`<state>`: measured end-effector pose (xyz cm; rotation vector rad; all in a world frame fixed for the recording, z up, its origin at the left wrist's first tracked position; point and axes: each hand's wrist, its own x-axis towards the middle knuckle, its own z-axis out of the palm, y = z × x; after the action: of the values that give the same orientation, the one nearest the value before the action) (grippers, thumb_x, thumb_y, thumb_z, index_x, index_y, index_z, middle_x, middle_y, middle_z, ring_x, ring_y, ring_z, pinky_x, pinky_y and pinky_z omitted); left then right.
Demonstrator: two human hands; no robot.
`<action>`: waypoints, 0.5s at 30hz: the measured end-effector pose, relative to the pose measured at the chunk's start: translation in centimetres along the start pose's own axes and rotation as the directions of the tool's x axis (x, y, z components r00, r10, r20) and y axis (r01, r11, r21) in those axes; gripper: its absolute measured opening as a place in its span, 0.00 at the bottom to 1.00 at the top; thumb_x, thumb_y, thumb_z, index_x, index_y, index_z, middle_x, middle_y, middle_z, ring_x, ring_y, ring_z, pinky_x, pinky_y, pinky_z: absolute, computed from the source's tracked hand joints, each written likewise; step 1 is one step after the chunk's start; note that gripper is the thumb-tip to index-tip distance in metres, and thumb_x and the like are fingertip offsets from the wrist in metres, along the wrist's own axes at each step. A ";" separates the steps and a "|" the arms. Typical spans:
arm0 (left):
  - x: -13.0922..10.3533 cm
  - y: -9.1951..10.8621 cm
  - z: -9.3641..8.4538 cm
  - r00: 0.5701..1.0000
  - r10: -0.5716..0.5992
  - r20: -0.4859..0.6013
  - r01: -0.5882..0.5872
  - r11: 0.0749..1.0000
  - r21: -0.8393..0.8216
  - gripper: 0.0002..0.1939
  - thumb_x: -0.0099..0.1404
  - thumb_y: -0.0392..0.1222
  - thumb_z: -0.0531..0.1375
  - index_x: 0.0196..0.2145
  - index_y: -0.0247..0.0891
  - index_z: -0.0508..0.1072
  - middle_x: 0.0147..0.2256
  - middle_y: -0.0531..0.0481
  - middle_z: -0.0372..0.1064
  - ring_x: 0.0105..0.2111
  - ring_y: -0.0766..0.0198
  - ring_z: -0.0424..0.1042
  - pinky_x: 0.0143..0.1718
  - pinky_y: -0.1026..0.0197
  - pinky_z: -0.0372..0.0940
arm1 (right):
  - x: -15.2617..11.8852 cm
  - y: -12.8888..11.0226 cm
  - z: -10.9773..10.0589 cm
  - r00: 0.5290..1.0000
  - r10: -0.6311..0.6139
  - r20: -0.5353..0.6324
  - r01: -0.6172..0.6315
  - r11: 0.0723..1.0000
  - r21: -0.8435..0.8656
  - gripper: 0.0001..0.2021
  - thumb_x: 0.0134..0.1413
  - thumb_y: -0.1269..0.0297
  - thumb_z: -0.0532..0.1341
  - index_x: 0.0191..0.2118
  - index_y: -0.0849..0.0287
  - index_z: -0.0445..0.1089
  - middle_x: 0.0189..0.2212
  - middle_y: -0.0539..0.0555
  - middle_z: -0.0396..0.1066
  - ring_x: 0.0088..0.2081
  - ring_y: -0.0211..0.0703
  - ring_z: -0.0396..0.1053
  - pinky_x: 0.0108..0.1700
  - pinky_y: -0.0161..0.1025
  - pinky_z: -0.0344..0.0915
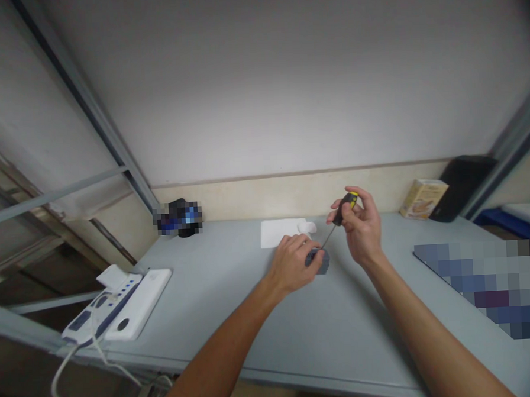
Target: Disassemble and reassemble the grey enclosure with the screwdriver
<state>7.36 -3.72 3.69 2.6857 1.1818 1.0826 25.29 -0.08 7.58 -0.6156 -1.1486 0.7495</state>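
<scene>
- Screwdriver (346,211), black-and-yellow handle: held in the right hand (362,229), fingers and thumb curled around the handle; shaft slopes down and left to a small dark grey piece (322,264).
- Dark grey piece: on the grey desk (209,320), gripped between the thumb and fingers of the left hand (294,261). Tip contact hidden by the thumb; cannot tell.
- Beyond the left hand: 1 white sheet (272,233), with 1 small white object (307,227) at its right edge.
- Far right: 1 yellowish box (424,199) beside 1 black object (466,185).
</scene>
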 end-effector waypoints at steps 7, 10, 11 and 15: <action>0.1 0.0 0.0 1.000 0.003 0.003 -0.003 1.000 -0.003 0.09 0.75 0.44 0.57 0.43 0.40 0.75 0.41 0.48 0.77 0.43 0.58 0.75 0.48 0.53 0.63 | 0.1 -0.1 0.0 0.999 0.024 -0.022 -0.023 0.999 0.041 0.20 0.58 0.57 0.69 0.55 0.48 0.66 0.35 0.48 0.72 0.25 0.37 0.73 0.31 0.36 0.71; 0.0 0.0 0.1 1.000 0.002 0.002 -0.002 1.000 -0.007 0.08 0.75 0.43 0.57 0.43 0.41 0.75 0.41 0.48 0.77 0.43 0.58 0.75 0.48 0.52 0.63 | 0.1 -0.2 0.0 1.000 0.023 -0.012 -0.023 0.999 0.046 0.20 0.59 0.57 0.68 0.55 0.47 0.66 0.35 0.47 0.73 0.26 0.37 0.73 0.31 0.36 0.71; 0.0 0.0 0.1 1.000 0.001 0.000 -0.001 1.000 -0.007 0.08 0.75 0.43 0.57 0.43 0.41 0.75 0.41 0.48 0.77 0.44 0.58 0.75 0.48 0.52 0.63 | 0.1 -0.2 0.0 1.000 0.024 -0.008 -0.023 0.999 0.048 0.20 0.59 0.57 0.68 0.54 0.47 0.66 0.35 0.47 0.73 0.26 0.37 0.74 0.31 0.36 0.71; 0.0 -0.1 0.2 1.000 0.005 -0.002 -0.005 1.000 -0.007 0.08 0.75 0.43 0.57 0.43 0.41 0.75 0.41 0.48 0.77 0.43 0.58 0.75 0.47 0.52 0.63 | 0.0 -0.1 -0.1 1.000 0.031 -0.002 -0.031 0.998 0.047 0.20 0.59 0.58 0.69 0.54 0.47 0.67 0.35 0.47 0.73 0.25 0.37 0.73 0.30 0.36 0.70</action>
<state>7.38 -3.61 3.52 2.6837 1.1701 1.0886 25.38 -0.10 7.64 -0.5962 -1.1184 0.8001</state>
